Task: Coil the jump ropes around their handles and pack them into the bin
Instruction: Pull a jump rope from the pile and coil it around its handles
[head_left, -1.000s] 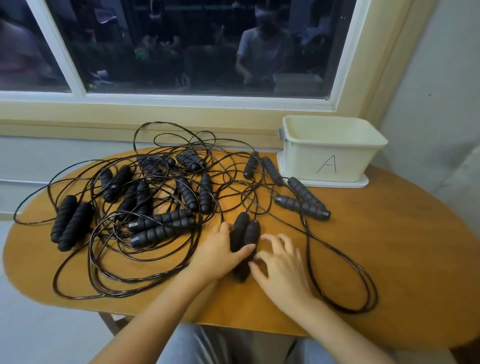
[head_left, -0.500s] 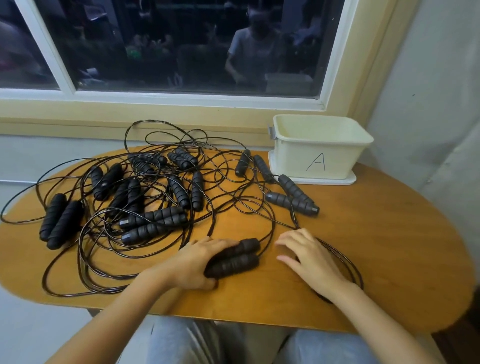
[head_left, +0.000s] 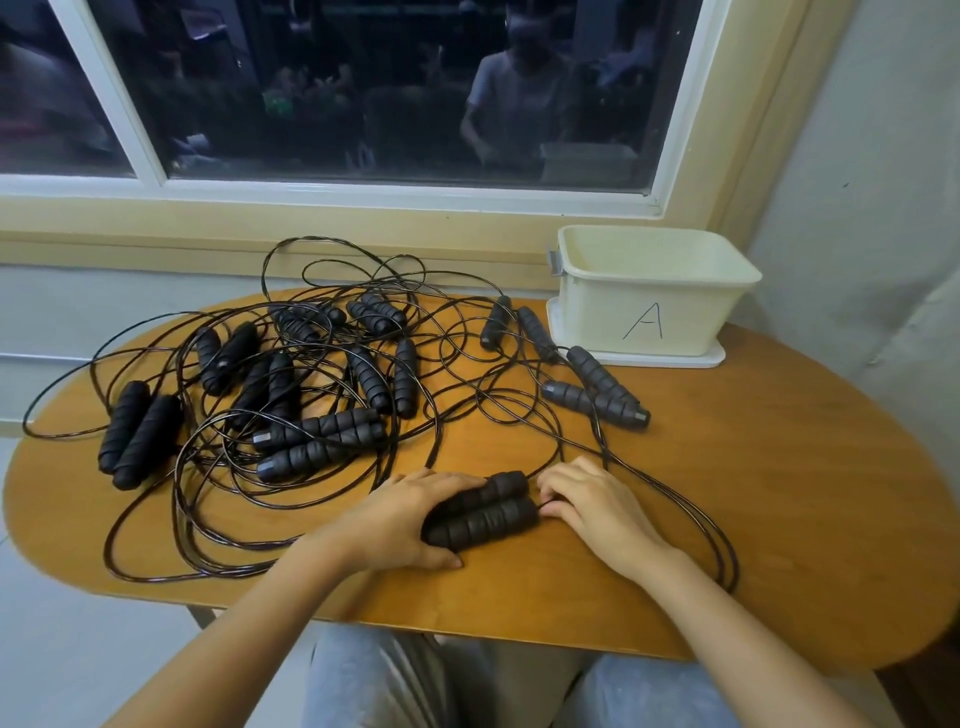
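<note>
Two handles (head_left: 483, 512) now lie crosswise and side by side at the front of the tabletop (head_left: 753, 493), turned from their lengthwise lie of a second ago. The left hand (head_left: 400, 514) covers their left end, fingers curled over both and clamping them together. The right hand (head_left: 597, 506), half a second ago apart on the cord (head_left: 722, 545), is now up against the handles' free ends, fingertips bent where the cord comes out; whether they already pinch it I cannot tell. This looks like the set-up for the first wrap: handles paired and held, cord about to be taken. Its long loop trails uncoiled to the right. The bin (head_left: 597, 322) stands far back on the right, well apart, and the pile (head_left: 311, 395) of other ropes waits tangled.
</note>
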